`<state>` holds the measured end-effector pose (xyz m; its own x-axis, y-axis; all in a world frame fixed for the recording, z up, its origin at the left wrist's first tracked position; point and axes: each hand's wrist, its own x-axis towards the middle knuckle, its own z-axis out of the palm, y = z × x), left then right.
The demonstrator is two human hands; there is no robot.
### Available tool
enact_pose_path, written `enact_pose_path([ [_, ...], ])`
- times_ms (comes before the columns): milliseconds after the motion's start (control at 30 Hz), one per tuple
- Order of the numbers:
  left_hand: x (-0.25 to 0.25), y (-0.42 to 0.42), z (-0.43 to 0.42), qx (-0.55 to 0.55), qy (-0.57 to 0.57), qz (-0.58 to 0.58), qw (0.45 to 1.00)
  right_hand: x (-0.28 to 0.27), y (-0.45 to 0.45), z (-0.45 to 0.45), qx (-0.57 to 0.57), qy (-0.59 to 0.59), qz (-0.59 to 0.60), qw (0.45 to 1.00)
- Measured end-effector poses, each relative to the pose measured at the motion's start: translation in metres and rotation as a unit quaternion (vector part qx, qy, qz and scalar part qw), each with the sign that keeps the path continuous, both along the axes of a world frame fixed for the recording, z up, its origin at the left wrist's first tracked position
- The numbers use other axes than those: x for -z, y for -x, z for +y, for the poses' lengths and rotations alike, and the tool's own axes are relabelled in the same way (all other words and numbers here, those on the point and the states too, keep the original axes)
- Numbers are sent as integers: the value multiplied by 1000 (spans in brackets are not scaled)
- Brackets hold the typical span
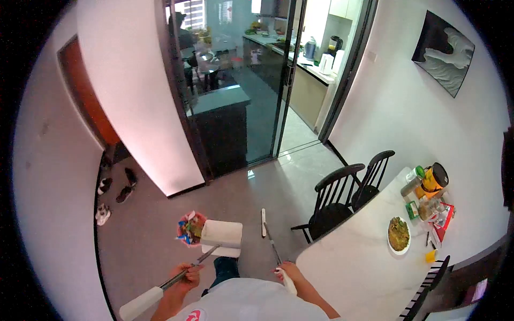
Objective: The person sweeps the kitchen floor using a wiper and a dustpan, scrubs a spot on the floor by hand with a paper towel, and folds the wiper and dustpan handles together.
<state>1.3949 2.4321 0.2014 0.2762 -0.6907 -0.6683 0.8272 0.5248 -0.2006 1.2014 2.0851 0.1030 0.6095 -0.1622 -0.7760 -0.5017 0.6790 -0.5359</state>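
Observation:
My left hand [187,276] is closed around the metal shaft of a long-handled white dustpan [223,233]. Its thick white grip sticks out behind the hand to the lower left. The pan hangs beside a pink-rimmed trash bin [191,229] full of colourful wrappers and scraps, overlapping its right edge in view; I cannot tell whether they touch. My right hand [290,272] is wrapped round the white handle of a broom [272,243]. The broom's narrow white head points away from me, over the grey floor; its bristles cannot be made out.
To the right stands a white table [348,257] with a plate of food [399,235], jars and boxes. Black chairs [332,208] line its far side. Ahead is a glass sliding door [235,80] to a kitchen. Shoes [125,193] lie by the left wall.

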Motion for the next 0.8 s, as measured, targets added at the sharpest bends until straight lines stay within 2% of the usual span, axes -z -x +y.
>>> enact_pose_path([
  [33, 0, -33, -11, 29, 1, -2, 1000, -22, -27, -7, -21, 51, 30, 998],
  [67, -1, -73, -18, 60, 3, -3, 998, -29, -53, -6, -10, 54, 28, 998],
  [100, 4, -102, -31, 70, 9, -6, 997, -30, -66, -14, 9, 51, 38, 998],
  [167, 11, -159, -70, 176, 29, -70, 982, -32, -102, -44, 47, 56, 48, 996],
  [233, 1, -196, -115, 212, 22, -76, 974, -30, -112, -57, 108, 35, 40, 993],
  [300, 26, -247, -151, 268, 32, -47, 962, -22, -138, -71, 152, 16, 28, 988],
  [433, 26, -314, -250, 286, 24, -60, 956, -18, -189, -118, 215, 41, 11, 976],
  [500, 41, -338, -301, 294, 45, 5, 955, -21, -211, -149, 208, 87, 55, 973],
  [533, 41, -353, -322, 298, 50, 31, 953, -21, -225, -164, 212, 77, 54, 973],
  [600, 42, -371, -364, 285, 59, 0, 957, -25, -250, -200, 290, 41, 43, 955],
  [633, 51, -379, -382, 304, 52, 11, 951, 11, -255, -215, 216, 140, 5, 966],
  [667, 35, -392, -411, 325, 44, 18, 945, 17, -268, -232, 153, 244, -29, 957],
  [700, 21, -406, -439, 409, 8, -67, 910, 24, -276, -250, 242, 131, 0, 961],
  [733, -6, -417, -472, 491, -25, -145, 858, 9, -287, -260, 320, 12, 34, 947],
  [800, -5, -432, -518, 384, 52, 19, 922, 5, -307, -292, 346, -23, 29, 938],
])
